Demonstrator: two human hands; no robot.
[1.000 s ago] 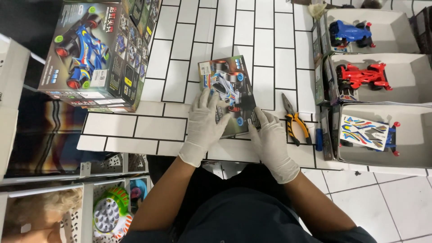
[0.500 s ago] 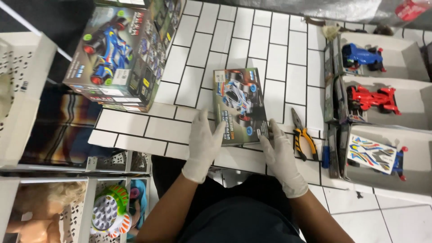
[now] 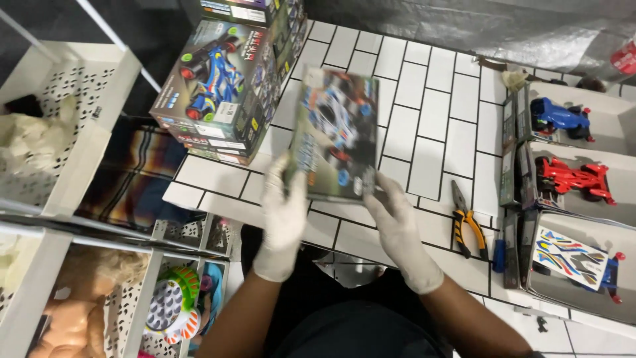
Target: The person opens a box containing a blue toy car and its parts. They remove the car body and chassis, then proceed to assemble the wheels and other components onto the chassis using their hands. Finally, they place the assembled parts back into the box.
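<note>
The toy car box (image 3: 334, 136) is gripped at its lower corners by both gloved hands, left hand (image 3: 283, 215) and right hand (image 3: 395, 225), above the tiled table (image 3: 430, 126).

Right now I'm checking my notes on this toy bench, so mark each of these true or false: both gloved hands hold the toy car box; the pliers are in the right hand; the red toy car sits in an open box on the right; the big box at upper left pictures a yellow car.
1. Both gloved hands, left hand and right hand, hold the toy car box. True.
2. The pliers are in the right hand. False: they lie on the tiled table, right of that hand.
3. The red toy car sits in an open box. True.
4. The large box pictures a yellow car. False: a blue one.
</note>
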